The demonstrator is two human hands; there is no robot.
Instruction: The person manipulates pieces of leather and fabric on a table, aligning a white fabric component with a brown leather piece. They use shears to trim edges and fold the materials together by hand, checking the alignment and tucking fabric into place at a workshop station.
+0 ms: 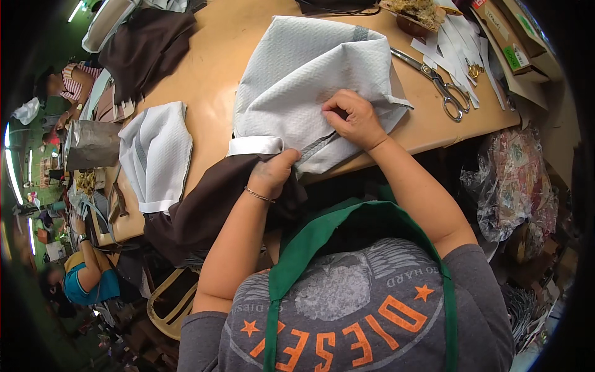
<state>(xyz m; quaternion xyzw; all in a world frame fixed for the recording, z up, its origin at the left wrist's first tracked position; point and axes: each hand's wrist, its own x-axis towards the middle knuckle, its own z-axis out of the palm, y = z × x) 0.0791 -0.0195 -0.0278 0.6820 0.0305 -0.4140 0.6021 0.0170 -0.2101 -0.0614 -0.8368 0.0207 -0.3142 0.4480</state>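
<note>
- At a cutting-room-style surface [211, 77], a person in a green apron [310, 239] bends over a large piece of white textured fabric [291, 68], which lies rumpled near the front edge, its far end rising in soft folds.
- The left hand [277, 173] grasps the cloth at its near edge, thumb on top, just beside a smooth white band [255, 146] where the white fabric meets dark brown fabric [207, 195].
- The right hand [356, 121] rests over the white fabric, fingers curled and thumb drawn toward the forefinger; whether they catch a fold or a thread, one cannot tell.
- Between the hands, a narrow grey strip [317, 146] runs slantwise along the white fabric.
- The white fabric looks light for its size and padded, soft enough to crease yet with some body; the brown appears limper and likely to drag as it hangs off the front edge.
- The banded join and the near edge seem the firmest holds, while the smooth band itself may prove slippery.
- To the right lie metal scissors [441, 87] and pale strips [457, 53]; to the left, a smaller white piece [158, 146] with a similar band.
</note>
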